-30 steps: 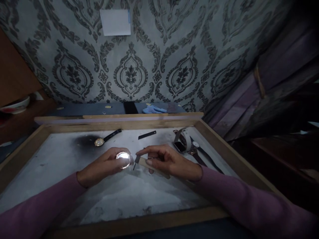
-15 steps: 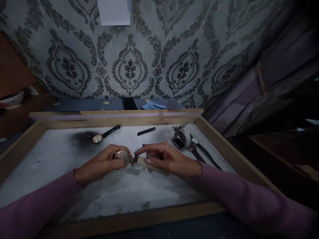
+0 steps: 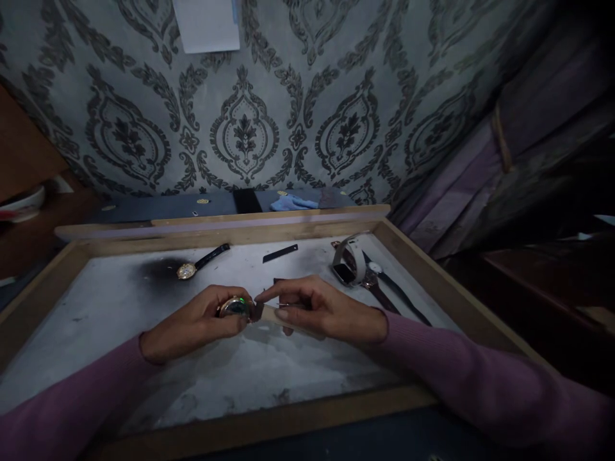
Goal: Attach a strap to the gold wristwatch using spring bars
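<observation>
Head view: at near edge, wooden rim of tray, with stained white floor inside. In left hand, over middle of tray: round watch case, gripped between thumb and curled fingers. In right hand, just to right of case: pale strip with dark end, pinched between thumb and fingers, with index finger extended along dark end toward case. Contact between strip and case: cannot tell. Farther, at right: cluster of at least 3 watches, 1 with brown strap, 1 with white dial, 1 with dark square face and pale looped band. At left: gold-coloured watch with black strap, beside dark smudge. Farther, near centre: flat dark strip, lying slanted. Beyond far rim: blue cloth. Farthest: patterned wallpaper, with white sheet on it.
</observation>
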Motion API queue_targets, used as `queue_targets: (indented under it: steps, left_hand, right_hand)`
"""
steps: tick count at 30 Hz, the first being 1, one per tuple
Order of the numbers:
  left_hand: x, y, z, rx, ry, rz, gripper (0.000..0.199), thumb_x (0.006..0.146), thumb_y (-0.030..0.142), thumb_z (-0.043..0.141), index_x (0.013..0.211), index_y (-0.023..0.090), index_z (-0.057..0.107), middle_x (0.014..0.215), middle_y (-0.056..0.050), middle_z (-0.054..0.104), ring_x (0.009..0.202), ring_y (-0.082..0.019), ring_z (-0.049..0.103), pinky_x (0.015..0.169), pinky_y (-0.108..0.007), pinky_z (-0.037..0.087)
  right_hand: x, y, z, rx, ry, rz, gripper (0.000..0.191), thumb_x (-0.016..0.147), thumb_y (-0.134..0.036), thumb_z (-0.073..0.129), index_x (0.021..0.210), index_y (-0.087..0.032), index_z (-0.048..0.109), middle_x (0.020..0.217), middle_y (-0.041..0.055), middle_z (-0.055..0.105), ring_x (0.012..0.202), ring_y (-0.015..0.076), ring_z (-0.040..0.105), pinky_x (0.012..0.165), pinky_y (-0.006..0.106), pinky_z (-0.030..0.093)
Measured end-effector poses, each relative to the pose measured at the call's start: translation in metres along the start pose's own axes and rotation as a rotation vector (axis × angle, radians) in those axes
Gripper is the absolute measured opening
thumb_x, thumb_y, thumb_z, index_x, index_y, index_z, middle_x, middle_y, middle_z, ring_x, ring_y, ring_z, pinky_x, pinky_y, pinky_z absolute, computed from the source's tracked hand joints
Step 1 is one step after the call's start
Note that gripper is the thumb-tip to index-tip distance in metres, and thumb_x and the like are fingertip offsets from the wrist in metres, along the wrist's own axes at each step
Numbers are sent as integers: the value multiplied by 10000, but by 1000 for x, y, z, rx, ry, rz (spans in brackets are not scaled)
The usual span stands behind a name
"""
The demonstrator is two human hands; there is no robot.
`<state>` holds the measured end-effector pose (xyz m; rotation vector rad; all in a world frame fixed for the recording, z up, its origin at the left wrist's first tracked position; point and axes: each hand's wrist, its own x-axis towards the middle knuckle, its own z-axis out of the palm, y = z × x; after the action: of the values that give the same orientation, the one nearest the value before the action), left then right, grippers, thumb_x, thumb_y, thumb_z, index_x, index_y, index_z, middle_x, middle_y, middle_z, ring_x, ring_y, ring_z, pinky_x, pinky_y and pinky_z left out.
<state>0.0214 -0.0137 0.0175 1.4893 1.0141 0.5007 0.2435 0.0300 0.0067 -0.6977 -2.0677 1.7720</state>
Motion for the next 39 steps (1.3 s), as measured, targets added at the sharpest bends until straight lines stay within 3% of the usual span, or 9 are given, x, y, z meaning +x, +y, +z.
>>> queue_targets:
  steps: [17, 39]
  left_hand:
    - [0, 2, 5, 98, -22, -70, 112, 704, 165, 479, 791, 162, 550, 596, 76, 328, 546, -87, 255, 499, -220, 217]
    - [2, 3, 5, 127, -9, -69, 61, 712, 179, 476, 757, 170, 516, 608, 75, 322, 555, -87, 270, 506, -227, 225]
  right_hand:
    - [0, 2, 0, -39, -14, -39, 373, 886, -308, 550, 1199, -113, 605, 623, -30, 532, 470, 48, 351, 444, 184, 287]
    - [-1, 4, 1, -90, -19, -35, 384, 892, -285, 533, 1239, -129, 583, 679, -13, 535, 542, 68, 401, 525, 211, 337]
